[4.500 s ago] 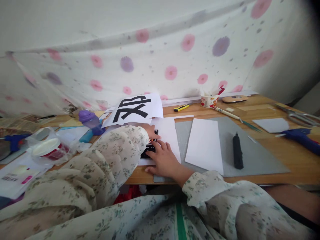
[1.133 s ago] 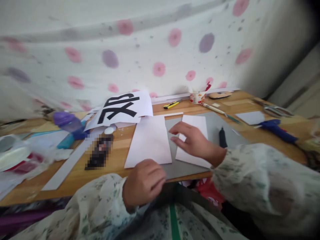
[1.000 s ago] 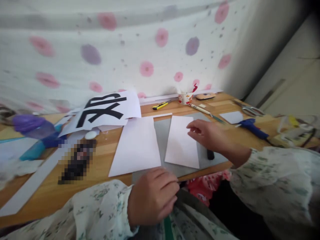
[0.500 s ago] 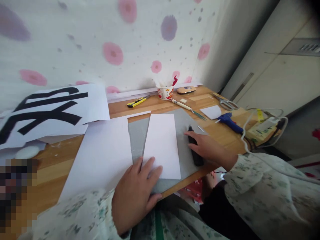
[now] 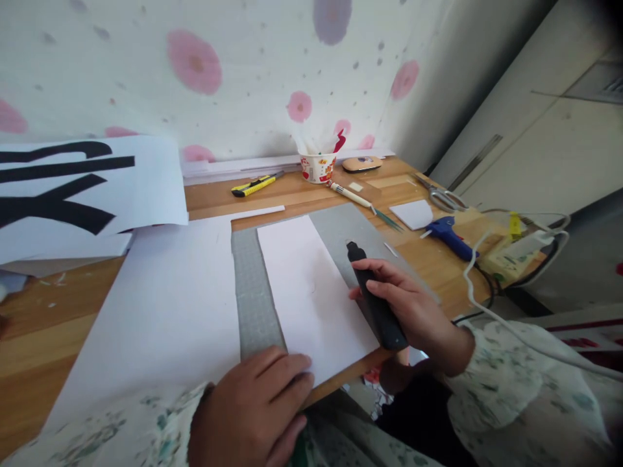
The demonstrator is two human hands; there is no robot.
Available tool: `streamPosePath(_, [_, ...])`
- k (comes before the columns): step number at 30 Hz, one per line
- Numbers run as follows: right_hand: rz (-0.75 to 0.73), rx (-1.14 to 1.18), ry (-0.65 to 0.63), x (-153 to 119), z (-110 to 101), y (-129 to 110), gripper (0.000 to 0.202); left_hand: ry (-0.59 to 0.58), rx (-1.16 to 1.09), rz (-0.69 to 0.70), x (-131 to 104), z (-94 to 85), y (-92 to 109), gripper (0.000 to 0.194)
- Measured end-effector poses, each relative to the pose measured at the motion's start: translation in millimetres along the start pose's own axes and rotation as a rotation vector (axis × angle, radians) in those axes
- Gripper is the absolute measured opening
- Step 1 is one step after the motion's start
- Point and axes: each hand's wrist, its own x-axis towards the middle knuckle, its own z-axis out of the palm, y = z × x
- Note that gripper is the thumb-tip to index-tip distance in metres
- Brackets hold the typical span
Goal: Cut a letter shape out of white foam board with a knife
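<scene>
My right hand [image 5: 413, 305] is wrapped round a black pen-shaped tool [image 5: 377, 301], its tip pointing away from me over the grey mat [image 5: 256, 292]. A white paper piece [image 5: 311, 292] lies at a slant on the mat, its far right edge near the tool. My left hand [image 5: 257, 402] rests at the near edge of this piece, fingers stretched and the fingertips on the paper. A larger white sheet [image 5: 160, 298] lies to the left, with a strip of mat showing between the two papers.
At the back stand a yellow cutter [image 5: 257, 185], a paper cup [image 5: 317, 167] and a mouse [image 5: 362, 164]. Tweezers [image 5: 388, 219], scissors [image 5: 445, 198], a blue glue gun [image 5: 450, 238] and a white cable [image 5: 474, 285] lie right. Printed sheets [image 5: 156, 194] sit back left.
My right hand has picked up the black tool from the mat. The small paper has turned, its near end shifting right. The view has moved closer.
</scene>
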Motion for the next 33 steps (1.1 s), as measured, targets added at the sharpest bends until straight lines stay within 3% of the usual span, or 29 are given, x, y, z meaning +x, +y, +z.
streamPosePath(8, [-0.097,0.038,-0.046,-8.4,5.9,-0.6,0.035,-0.148,0.152,0.032,-11.0,6.6,4.6,0.028])
streamPosePath(12, [-0.051,0.255,-0.071,-25.2,13.7,2.3,0.034,-0.100,0.291,0.110,-17.3,19.6,0.4,0.038])
streamPosePath(16, [0.043,0.283,-0.086,-38.5,19.7,10.2,0.038,-0.111,0.330,0.164,-17.5,23.1,-5.9,0.033])
streamPosePath(19, [0.003,0.299,-0.075,-42.9,20.3,15.6,0.045,-0.034,0.331,0.143,-17.8,25.6,-7.3,0.024])
streamPosePath(21, [-0.055,0.270,-0.055,-43.7,20.0,19.1,0.044,0.043,0.326,0.118,-18.8,28.8,-7.0,0.019])
streamPosePath(24, [-0.142,0.150,-0.016,-43.9,20.0,25.6,0.039,0.067,0.299,0.126,-20.1,31.5,-7.1,0.016])
streamPosePath(30, [-0.320,0.012,0.103,-41.2,13.6,34.5,0.028,-0.005,0.289,0.173,-19.4,25.0,-12.0,0.027])
streamPosePath(33, [-0.458,-0.261,0.136,-34.8,9.1,30.3,0.025,-0.013,0.303,0.195,-18.7,21.7,-13.5,0.028])
